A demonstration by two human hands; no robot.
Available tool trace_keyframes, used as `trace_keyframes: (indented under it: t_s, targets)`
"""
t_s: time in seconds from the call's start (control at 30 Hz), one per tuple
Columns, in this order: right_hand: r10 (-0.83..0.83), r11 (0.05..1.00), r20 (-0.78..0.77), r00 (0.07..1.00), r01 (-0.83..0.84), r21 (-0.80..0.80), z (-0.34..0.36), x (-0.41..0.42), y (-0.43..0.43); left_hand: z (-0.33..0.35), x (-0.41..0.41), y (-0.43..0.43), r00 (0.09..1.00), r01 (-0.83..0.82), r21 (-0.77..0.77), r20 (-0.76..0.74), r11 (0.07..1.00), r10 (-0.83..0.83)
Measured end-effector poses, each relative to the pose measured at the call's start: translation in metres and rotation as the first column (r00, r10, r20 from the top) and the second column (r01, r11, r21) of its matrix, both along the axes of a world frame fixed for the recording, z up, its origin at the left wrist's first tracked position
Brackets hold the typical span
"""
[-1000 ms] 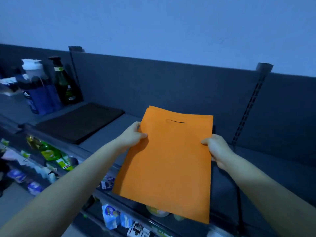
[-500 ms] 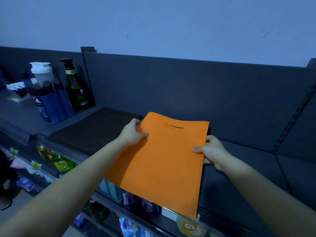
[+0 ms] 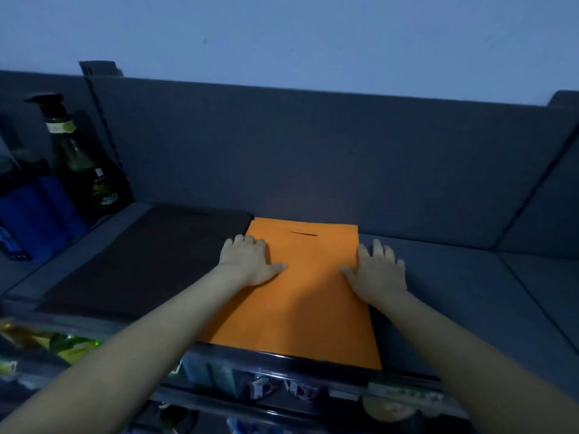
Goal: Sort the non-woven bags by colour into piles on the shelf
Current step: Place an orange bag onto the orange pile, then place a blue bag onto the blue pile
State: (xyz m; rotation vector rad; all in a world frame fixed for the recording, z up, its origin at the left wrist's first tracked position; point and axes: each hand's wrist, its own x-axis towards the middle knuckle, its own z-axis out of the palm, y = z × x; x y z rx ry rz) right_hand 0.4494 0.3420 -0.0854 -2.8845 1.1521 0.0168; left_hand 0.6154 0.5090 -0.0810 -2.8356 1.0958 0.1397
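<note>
left hand (image 3: 249, 261) flat on orange bag (image 3: 300, 296), right hand (image 3: 377, 272) flat at its edge

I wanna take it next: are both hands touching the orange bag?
Touching. Head view: left hand lies flat across the left edge of the orange bag; right hand rests its thumb on the right edge.

shelf (image 3: 454, 292) dark grey | centre: orange bag (image 3: 300, 302) flat, reaching front lip | 9 o'clock, touching: dark bag pile (image 3: 150, 258) | 10 o'clock: green bottle (image 3: 78, 164), blue containers (image 3: 31, 214) upright
</note>
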Motion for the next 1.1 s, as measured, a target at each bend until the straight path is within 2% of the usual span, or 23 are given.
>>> trace_keyframes:
  t_s: [0.1,0.27,0.57,0.87,1.0,1.1]
  targets:
    - [-0.021,1.000,-0.018,1.000,0.022,0.010,0.004,-0.009,-0.006,0.004,-0.006,-0.010,0.998,0.032,-0.010,0.048,0.999,-0.031]
    - [-0.023,0.996,-0.004,1.000,0.022,-0.089,0.020,-0.033,-0.021,0.028,-0.031,-0.036,0.982,0.147,-0.057,0.129,0.987,-0.139]
    - [-0.066,0.994,0.058,0.996,0.070,-0.087,0.062,-0.130,-0.087,0.076,-0.132,-0.130,0.913,0.295,-0.144,0.335,0.945,-0.234]
    - [-0.050,0.968,0.059,0.997,0.063,-0.243,0.088,-0.291,-0.206,0.072,-0.298,-0.254,0.927,0.252,-0.143,0.320,0.957,-0.196]
    - [0.000,0.958,0.141,0.990,0.041,-0.283,0.112,-0.350,-0.251,0.088,-0.357,-0.309,0.922,0.294,-0.200,0.317,0.935,-0.222]
    - [-0.038,0.965,0.221,0.975,0.093,-0.246,0.127,-0.379,-0.277,0.105,-0.386,-0.341,0.902,0.349,-0.218,0.342,0.912,-0.263]
